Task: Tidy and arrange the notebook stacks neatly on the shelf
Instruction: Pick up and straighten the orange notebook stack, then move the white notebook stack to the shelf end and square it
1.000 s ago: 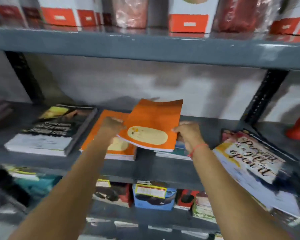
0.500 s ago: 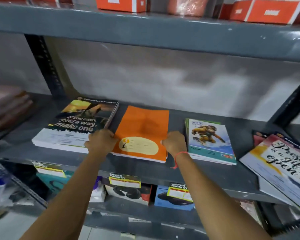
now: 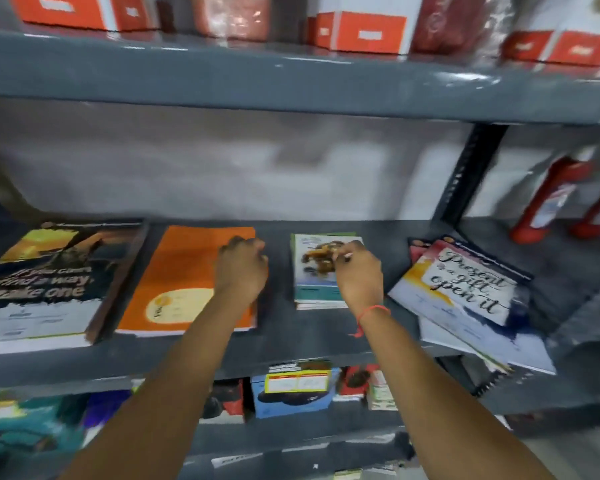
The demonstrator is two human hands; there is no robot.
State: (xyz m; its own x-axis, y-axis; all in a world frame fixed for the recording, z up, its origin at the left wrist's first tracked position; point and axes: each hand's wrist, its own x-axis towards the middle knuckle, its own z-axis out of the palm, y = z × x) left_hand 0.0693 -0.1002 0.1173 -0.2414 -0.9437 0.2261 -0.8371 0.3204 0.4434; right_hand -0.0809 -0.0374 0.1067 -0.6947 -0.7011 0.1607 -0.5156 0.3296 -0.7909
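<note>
Orange notebook stack (image 3: 187,278) lies flat on the grey shelf (image 3: 291,344), partly under the left hand (image 3: 243,268), which hovers or rests over its right edge with fingers curled in, gripping nothing visible. Just right of that hand, the right hand (image 3: 359,275) sits loosely curled over the green-edged notebook stack (image 3: 314,289); blur hides whether it pinches the cover. Beyond it, the "Present" notebooks (image 3: 465,299) lie skewed, overhanging the shelf.

Glossy paper notebooks (image 3: 187,282), painted-metal shelf (image 3: 302,337)
</note>
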